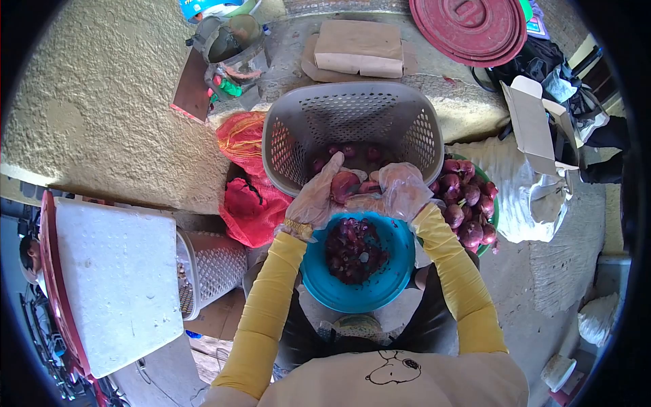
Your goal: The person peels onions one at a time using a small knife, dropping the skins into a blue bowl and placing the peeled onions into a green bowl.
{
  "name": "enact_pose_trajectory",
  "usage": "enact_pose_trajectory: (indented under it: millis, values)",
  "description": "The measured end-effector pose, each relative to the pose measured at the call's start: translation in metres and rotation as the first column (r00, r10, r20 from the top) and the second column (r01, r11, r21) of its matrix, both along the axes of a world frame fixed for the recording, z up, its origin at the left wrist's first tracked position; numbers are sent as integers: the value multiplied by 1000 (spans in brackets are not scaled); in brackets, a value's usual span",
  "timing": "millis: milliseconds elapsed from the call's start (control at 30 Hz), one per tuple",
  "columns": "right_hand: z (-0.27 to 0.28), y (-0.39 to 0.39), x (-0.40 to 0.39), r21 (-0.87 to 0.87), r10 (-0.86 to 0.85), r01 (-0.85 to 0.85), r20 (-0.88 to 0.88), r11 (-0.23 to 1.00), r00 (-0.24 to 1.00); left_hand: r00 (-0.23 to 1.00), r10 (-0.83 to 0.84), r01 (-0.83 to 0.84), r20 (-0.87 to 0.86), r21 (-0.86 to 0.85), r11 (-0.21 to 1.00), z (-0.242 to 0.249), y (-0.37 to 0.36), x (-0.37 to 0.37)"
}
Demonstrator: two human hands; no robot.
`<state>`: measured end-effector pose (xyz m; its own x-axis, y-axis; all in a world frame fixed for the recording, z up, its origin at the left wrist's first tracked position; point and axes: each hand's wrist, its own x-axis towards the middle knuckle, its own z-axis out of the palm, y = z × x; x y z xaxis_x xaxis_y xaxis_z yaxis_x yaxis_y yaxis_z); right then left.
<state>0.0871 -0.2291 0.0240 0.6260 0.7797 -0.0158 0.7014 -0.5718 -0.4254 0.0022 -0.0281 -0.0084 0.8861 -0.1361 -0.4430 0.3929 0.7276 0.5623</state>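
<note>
My left hand (315, 198), in a clear plastic glove, is closed around a red onion (344, 186) above the near rim of a plastic basket (276, 146). Close beside it, my gloved right hand (403, 192) has its fingers curled toward the onion; what they pinch is hidden. Several red onions (348, 150) lie in the bottom of the basket. Below my hands, a blue basin (400, 271) contains dark red onion skins (352, 254). To the right, a green basin (497, 216) is heaped with unpeeled red onions (469, 233).
A red mesh sack (254, 210) lies left of the basket. Farther left are a white foam slab (115, 285) and a perforated basket (215, 264). Behind stand a cardboard box (359, 47) and a red lid (468, 27). A white sack (542, 203) lies at right.
</note>
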Motion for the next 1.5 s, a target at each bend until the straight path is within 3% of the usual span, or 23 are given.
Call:
enact_pose_trajectory:
  millis: [433,467,500,567,633,733,867,933,967,1033,1167,1267,1333,1433,1500]
  values:
    - [-2,1,-4,5,3,-3,-4,1000,1000,1000,-9,8,-29,-31,999,7,0,-1]
    - [-14,0,-1,20,32,-34,84,999,996,1000,-9,8,-29,-31,999,5,0,0]
    - [-14,1,-1,32,59,-65,172,997,983,999,17,-18,-37,-5,1000,3,0,0]
    - [-9,0,-4,41,60,-68,176,997,983,998,44,-43,-45,22,999,0,0,2]
    - [-6,4,-10,50,63,-73,180,996,982,976,209,-206,-59,53,977,3,-4,3]
    - [-9,8,-19,66,99,-110,155,992,983,988,151,-150,-39,23,988,9,4,-2]
    - [-8,9,-25,95,225,-229,49,969,973,980,197,-198,-21,-42,979,9,7,-1]
    - [-2,10,-25,-40,300,-301,-38,953,953,974,225,-223,-1,-125,967,3,9,1]
    - [3,12,-25,-40,299,-301,-39,953,953,974,224,-223,-2,-125,967,0,11,2]
    - [11,17,-24,-211,266,-291,-139,933,954,968,249,-251,-36,-197,948,4,11,3]
    - [5,8,-22,-119,319,-319,-23,940,947,963,270,-267,-16,-233,935,10,7,2]
    - [3,8,-20,-54,250,-249,14,967,968,961,275,-270,-20,-279,922,3,11,2]
    - [0,11,-20,128,79,-79,11,989,997,947,321,-311,-7,-272,911,-2,13,2]
    - [1,10,-16,184,-65,73,-50,980,997,950,312,-285,2,-398,872,-8,16,9]
    - [-3,10,-13,166,-112,113,-16,980,994,943,328,-321,-46,-375,870,0,9,8]
